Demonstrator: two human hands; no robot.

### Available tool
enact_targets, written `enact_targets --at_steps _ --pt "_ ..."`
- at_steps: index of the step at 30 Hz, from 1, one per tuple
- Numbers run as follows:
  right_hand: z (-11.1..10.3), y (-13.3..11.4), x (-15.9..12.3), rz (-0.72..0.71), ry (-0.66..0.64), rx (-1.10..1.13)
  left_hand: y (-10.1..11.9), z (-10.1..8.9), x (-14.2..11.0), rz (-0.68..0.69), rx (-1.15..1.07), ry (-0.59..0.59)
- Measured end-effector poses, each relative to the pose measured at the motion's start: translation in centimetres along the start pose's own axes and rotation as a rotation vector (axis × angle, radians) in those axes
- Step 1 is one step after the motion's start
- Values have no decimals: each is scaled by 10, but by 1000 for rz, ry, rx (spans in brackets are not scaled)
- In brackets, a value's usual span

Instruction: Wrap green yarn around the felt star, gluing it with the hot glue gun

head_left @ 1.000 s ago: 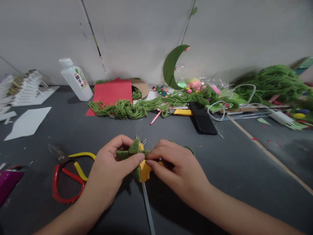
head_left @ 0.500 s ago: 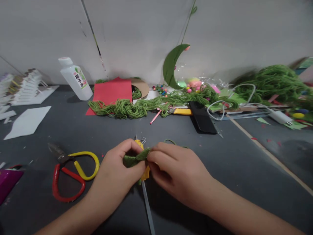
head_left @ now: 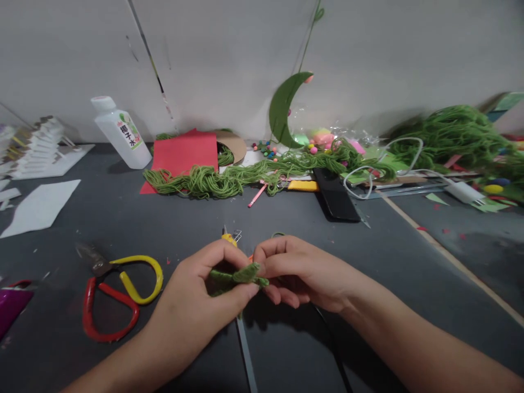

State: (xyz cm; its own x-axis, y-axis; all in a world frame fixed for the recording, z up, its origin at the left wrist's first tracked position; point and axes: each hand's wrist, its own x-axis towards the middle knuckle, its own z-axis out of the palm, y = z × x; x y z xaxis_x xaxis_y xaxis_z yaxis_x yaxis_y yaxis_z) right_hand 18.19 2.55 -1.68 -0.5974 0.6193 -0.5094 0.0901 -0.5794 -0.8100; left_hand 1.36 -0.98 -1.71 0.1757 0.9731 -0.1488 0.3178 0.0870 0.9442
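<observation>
My left hand pinches a small green yarn-wrapped piece between thumb and fingers, its narrow end pointing right. At that end my right hand has its thumb and index finger closed on the tip, the other fingers curled below. Partly hidden beneath both hands lies a yellow tool with a metal tip and a small wire stand, which looks like a glue gun. A pale grey stick extends from under the hands towards me. Behind my right hand shows a bit of green yarn strand.
Red-and-yellow-handled scissors lie at left. A white bottle, red paper, green yarn, a phone and a charger line the back. A green crescent leans on the wall.
The green piece has turned and shows more of its tip to the right. My right hand has rolled, with its lower fingers opening out a little. The view has shifted slightly.
</observation>
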Motion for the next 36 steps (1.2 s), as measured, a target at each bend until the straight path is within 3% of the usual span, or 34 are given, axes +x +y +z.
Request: enact_targets --at_steps 3,6,10,13,15,18,22,25,29,33,36 --pt "6 2 2 -67 21 83 -3 -3 0 -45 -124 19" --pt "13 5 2 -207 141 -14 -8 -3 2 -70 -270 79" --pt "21 11 -1 -628 435 -632 -14 -2 5 -91 -410 126" --pt "26 15 -3 -867 546 -958 -13 -3 5 -88 -332 172" --pt "28 14 -4 -851 553 -925 -11 -4 3 -77 -232 205" --pt "26 9 -3 -633 464 -677 -9 -4 1 -70 -155 220" --pt "22 5 -1 -436 302 -338 -11 -2 1 -71 -250 169" --pt "21 6 0 -438 289 -303 -11 -2 2 -87 -423 99" --pt "22 8 1 -440 317 -471 -10 -2 4 -110 -555 96" --pt "20 5 1 -542 399 -556 -11 -2 7 -107 -520 134" --pt "21 4 1 -604 481 -549 -11 -3 8 -88 -362 185"
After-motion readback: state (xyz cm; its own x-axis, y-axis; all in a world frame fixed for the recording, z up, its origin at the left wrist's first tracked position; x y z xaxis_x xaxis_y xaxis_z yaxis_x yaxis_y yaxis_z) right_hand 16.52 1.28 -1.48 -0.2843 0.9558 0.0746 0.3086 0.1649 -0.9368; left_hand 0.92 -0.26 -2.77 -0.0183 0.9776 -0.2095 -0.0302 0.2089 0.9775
